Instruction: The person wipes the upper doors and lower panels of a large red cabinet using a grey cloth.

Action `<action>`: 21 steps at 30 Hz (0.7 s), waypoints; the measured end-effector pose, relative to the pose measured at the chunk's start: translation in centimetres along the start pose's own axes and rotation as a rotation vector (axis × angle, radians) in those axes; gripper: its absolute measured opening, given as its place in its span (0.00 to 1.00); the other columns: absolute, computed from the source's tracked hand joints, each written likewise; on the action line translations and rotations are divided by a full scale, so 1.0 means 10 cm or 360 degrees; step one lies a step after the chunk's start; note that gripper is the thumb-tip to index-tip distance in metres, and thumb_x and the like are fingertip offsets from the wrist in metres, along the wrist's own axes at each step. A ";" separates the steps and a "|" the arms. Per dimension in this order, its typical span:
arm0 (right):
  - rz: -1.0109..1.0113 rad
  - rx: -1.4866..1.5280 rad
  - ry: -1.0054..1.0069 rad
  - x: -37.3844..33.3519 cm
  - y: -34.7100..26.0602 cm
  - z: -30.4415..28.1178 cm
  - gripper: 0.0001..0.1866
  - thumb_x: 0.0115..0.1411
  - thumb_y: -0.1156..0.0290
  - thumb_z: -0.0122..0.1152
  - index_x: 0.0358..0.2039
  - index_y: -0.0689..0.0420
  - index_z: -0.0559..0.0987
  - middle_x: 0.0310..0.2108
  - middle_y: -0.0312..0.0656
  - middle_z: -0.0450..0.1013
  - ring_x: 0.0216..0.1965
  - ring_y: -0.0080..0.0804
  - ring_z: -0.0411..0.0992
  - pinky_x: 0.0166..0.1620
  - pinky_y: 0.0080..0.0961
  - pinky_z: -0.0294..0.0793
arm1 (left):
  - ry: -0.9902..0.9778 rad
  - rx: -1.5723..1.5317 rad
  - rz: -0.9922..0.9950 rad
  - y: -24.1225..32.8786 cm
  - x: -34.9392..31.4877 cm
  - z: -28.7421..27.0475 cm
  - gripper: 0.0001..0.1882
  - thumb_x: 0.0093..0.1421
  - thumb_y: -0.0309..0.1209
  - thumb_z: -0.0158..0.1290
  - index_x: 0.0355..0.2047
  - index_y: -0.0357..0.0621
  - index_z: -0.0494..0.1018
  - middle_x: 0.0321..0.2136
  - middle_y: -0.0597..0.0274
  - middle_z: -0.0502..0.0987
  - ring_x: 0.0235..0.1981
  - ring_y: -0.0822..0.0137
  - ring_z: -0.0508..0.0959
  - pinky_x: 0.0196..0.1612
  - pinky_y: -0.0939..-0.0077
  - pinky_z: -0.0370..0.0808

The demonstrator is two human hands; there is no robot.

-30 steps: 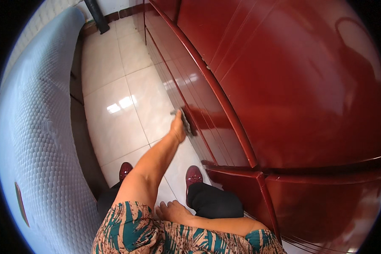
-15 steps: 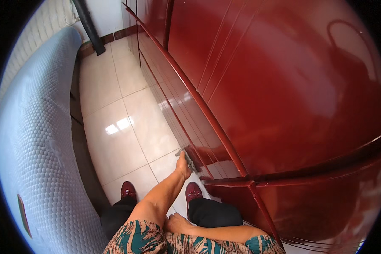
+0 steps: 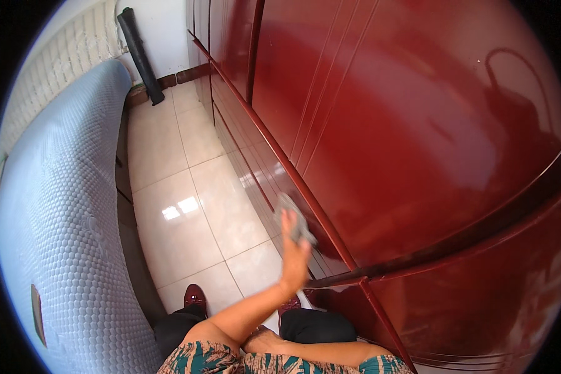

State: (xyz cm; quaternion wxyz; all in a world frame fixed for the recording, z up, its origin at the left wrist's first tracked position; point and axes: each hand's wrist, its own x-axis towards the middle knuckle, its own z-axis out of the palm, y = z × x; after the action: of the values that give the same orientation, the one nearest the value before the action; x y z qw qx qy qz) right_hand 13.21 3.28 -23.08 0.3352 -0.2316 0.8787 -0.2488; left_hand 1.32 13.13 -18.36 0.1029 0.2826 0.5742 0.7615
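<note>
My left hand (image 3: 295,252) reaches forward, its fingers closed on a grey cloth (image 3: 300,225). The cloth lies against the lower drawer-like panel of a glossy dark red cabinet (image 3: 393,137), just below its long raised ledge (image 3: 287,165). Motion smears the hand and cloth a little. Close to my body, my right hand (image 3: 263,340) rests in my lap, partly behind my left forearm, and its fingers are hidden.
A bed with a pale blue quilted cover (image 3: 68,218) runs along the left. Glossy cream tiles (image 3: 181,187) form the narrow aisle, with my dark red shoe (image 3: 195,295) on them. A black tube (image 3: 140,59) leans at the back wall beside a white radiator (image 3: 75,50).
My left hand has moved up and to the right with the cloth, from the cabinet's bottom edge onto its lower panel. My view has tilted slightly upward.
</note>
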 end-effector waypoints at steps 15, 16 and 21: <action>-0.0250 -0.0429 0.0404 0.01 -0.05 0.16 0.13 0.57 0.65 0.46 0.41 0.57 0.70 0.30 0.47 0.70 0.26 0.45 0.76 0.29 0.40 0.73 | 0.0127 -0.0377 -0.0537 -0.37 1.28 -0.66 0.44 0.62 0.65 0.33 0.64 0.41 0.52 0.57 0.58 0.63 0.55 0.65 0.65 0.55 0.71 0.64; -0.0264 -0.0440 0.0425 0.00 -0.05 0.16 0.13 0.57 0.65 0.47 0.41 0.57 0.70 0.30 0.48 0.70 0.26 0.45 0.76 0.29 0.40 0.73 | 0.0176 -0.0406 -0.0606 -0.43 1.34 -0.67 0.42 0.62 0.66 0.33 0.60 0.41 0.58 0.52 0.59 0.67 0.50 0.66 0.68 0.50 0.72 0.66; -0.0140 -0.0446 0.0344 0.02 -0.10 0.14 0.15 0.57 0.65 0.47 0.43 0.58 0.70 0.31 0.47 0.70 0.28 0.45 0.76 0.30 0.40 0.73 | 0.0222 -0.0502 -0.0801 -0.73 1.27 -0.74 0.43 0.60 0.67 0.35 0.56 0.39 0.66 0.48 0.59 0.73 0.49 0.66 0.71 0.50 0.72 0.68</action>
State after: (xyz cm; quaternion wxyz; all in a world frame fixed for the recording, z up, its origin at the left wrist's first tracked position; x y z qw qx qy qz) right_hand 14.25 2.04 -23.51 0.1920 -0.2862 0.9247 -0.1618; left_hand -14.40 15.53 -22.59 0.2913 0.0590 0.5064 0.8094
